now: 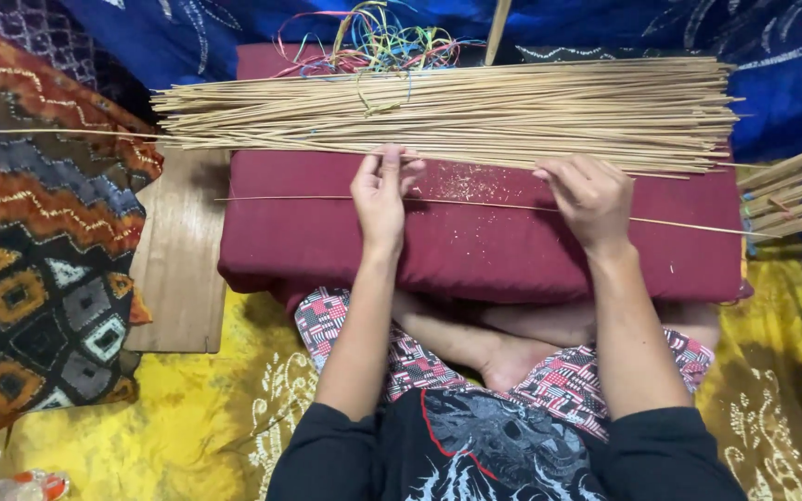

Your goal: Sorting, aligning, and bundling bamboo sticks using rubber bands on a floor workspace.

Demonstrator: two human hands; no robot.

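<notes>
Maroon rectangular cushion point(475, 250) across the lap, wide heap of pale thin bamboo sticks point(457, 111) along its far edge, left hand point(380, 197) and right hand point(591, 197) palm-down, fingers loosely curled, pressing one long thin stick point(475, 203) lying crosswise on the cushion, tangle of coloured strings point(373, 42) behind.

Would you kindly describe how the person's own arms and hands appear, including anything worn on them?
Both hands are bare: no gloves, rings, watch or bracelets show on the left hand or the right hand. The forearms are uncovered too. Black sleeves are pushed up to about the elbows and belong to a black top with a grey and white print with red lines on the front.
</notes>
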